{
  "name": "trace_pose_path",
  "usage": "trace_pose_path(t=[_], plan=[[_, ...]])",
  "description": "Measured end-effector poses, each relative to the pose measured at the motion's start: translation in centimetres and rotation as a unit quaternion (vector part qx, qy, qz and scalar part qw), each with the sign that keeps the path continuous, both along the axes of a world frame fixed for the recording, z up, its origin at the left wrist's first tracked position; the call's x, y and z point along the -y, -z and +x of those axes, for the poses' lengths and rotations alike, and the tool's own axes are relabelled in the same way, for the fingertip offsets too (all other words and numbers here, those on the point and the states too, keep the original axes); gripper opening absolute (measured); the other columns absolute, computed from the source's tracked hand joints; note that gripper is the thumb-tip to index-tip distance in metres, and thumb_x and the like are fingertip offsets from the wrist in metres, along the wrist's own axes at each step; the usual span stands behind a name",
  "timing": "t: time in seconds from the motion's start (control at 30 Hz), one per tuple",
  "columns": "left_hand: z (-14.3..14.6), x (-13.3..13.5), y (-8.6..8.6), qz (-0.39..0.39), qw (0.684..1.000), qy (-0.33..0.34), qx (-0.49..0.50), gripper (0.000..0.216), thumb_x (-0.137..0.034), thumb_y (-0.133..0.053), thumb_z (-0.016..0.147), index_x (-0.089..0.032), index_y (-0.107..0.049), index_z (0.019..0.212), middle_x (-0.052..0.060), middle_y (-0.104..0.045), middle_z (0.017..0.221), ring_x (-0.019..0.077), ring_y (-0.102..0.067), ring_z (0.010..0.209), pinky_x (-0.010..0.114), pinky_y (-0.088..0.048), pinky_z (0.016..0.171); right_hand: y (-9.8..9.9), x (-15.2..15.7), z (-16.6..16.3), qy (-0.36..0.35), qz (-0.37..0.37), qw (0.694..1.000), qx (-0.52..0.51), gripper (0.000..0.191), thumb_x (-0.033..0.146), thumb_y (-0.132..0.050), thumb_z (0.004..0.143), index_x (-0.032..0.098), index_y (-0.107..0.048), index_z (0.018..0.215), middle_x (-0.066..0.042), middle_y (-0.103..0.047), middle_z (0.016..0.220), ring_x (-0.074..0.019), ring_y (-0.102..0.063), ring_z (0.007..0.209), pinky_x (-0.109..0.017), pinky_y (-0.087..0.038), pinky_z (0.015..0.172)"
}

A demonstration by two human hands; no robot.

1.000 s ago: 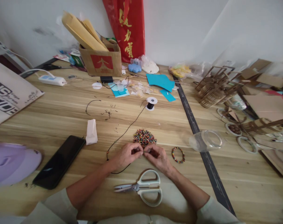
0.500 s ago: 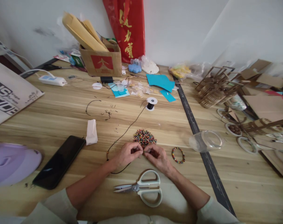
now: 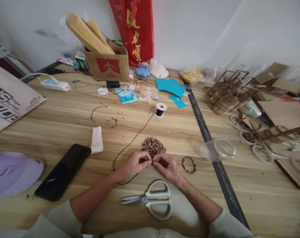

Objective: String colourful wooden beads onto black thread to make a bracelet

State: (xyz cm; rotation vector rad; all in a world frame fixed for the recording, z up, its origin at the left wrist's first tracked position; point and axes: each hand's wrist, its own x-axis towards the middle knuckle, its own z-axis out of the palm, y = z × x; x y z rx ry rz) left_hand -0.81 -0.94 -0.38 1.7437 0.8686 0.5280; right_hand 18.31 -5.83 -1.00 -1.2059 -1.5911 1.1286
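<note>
My left hand (image 3: 135, 163) is closed in a pinch just in front of a pile of small multicoloured beads (image 3: 153, 145). A thin black cord (image 3: 135, 136) runs from a white spool (image 3: 160, 110), loops left with a few beads on it, and passes under my left wrist toward those fingertips. My right hand (image 3: 168, 167) pinches right beside them, the fingertips of both hands almost touching. What lies between the right fingers is too small to make out. A finished-looking beaded bracelet (image 3: 188, 165) lies right of my right hand. Scissors (image 3: 150, 200) rest nearer to me, pointing left.
To the left are a black phone (image 3: 63, 172), a folded white paper (image 3: 97, 140) and a purple object (image 3: 13, 173). A clear plastic jar (image 3: 219, 149) lies on its side at right. Behind stand a cardboard box (image 3: 107, 66), blue sheets (image 3: 170, 87) and brown baskets (image 3: 224, 94).
</note>
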Motion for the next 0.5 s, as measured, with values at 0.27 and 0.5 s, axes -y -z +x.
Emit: trace_pose_path(t=[0.27,0.5], plan=[[0.02,-0.03,0.04,-0.010,1.000,0.000,0.002,0.010,-0.023,-0.056,0.083,-0.016,-0.063,0.081,0.000,-0.063,0.073,0.0126,-0.055,0.068,0.021,-0.041,0.063,-0.18,0.00,-0.06,0.000,-0.006,1.000,0.002,0.019,0.036,-0.060,0.088,0.017,-0.062,0.086,-0.001,-0.060,0.072,-0.0121,-0.054,0.064,-0.022,-0.043,0.057],[0.02,-0.04,-0.25,-0.032,0.999,0.001,0.019,0.009,-0.021,-0.056,0.082,-0.015,-0.063,0.083,0.000,-0.064,0.074,0.0135,-0.057,0.070,0.022,-0.044,0.065,-0.29,0.03,-0.07,-0.002,-0.006,1.000,0.000,0.019,0.036,-0.060,0.089,0.017,-0.062,0.087,-0.003,-0.062,0.074,-0.0128,-0.056,0.066,-0.023,-0.045,0.058]])
